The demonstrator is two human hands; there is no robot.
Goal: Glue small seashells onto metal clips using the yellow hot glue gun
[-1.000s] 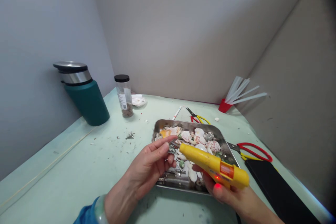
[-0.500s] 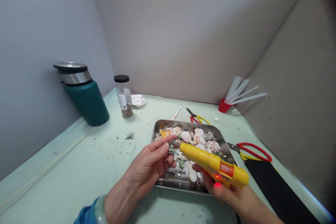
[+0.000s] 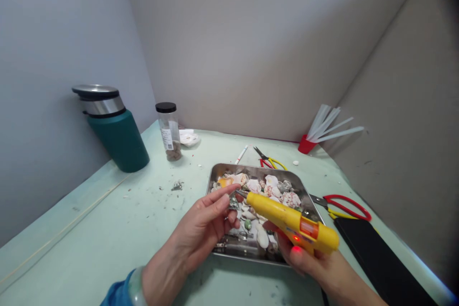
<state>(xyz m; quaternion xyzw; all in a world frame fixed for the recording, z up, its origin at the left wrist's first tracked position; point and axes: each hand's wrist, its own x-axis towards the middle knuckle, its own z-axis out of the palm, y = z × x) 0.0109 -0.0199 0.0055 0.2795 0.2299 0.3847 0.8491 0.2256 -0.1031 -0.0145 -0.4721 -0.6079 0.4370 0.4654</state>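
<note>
My right hand [image 3: 304, 258] is wrapped round the handle of a yellow hot glue gun [image 3: 287, 215], whose small red light glows. The gun's metal nozzle points left and almost meets the fingertips of my left hand [image 3: 208, 222]. Thumb and index finger of that hand are closed in a pinch on a small greyish piece [image 3: 234, 202], too small and partly hidden to name. Both hands are above a metal tray [image 3: 251, 254] of seashells [image 3: 271, 180]. A green bead-like piece [image 3: 247, 224] and small metal bits lie among the shells.
Behind the tray are small scissors [image 3: 268, 158] and a white pen [image 3: 241, 154]. To the right lie red-handled scissors [image 3: 346, 205] and a black flat object [image 3: 373, 253]. A red cup [image 3: 306, 145] holds glue sticks. A teal bottle [image 3: 124, 141] and a clear jar [image 3: 168, 131] stand left.
The glue gun has shifted very slightly at the left fingertips. Otherwise both hands hold nearly the same pose.
</note>
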